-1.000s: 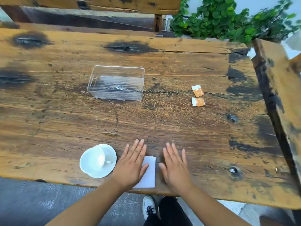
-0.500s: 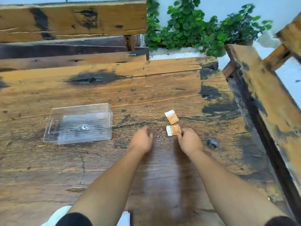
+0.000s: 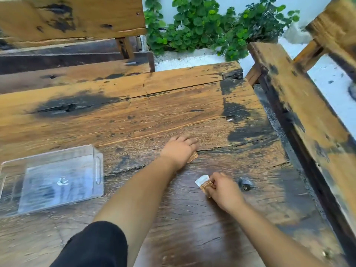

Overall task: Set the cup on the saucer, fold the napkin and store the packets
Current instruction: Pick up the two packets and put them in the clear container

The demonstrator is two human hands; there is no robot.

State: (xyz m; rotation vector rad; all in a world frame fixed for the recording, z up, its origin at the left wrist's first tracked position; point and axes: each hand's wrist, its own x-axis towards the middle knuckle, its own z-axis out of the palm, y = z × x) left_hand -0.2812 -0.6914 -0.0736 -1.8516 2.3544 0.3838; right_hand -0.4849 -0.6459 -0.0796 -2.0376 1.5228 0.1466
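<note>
Two small orange-and-white packets lie on the wooden table [image 3: 134,116]. My left hand [image 3: 179,149] rests over the far packet [image 3: 193,157], covering most of it; only a corner shows under the fingers. My right hand [image 3: 224,189] pinches the near packet [image 3: 203,182] at its orange end, with the white end sticking out to the left. A clear plastic box [image 3: 57,178] stands open and empty at the left of the table. The cup, the saucer and the napkin are out of view.
A wooden bench [image 3: 300,116] runs along the table's right side, and another bench back [image 3: 71,18] stands beyond the far edge. Green plants [image 3: 212,29] grow behind the table. A black sleeve [image 3: 96,245] covers my left upper arm.
Both hands left the napkin at the near edge and reached forward to the packets. The left hand has moved onto the far packet; the right has closed on the near one.
</note>
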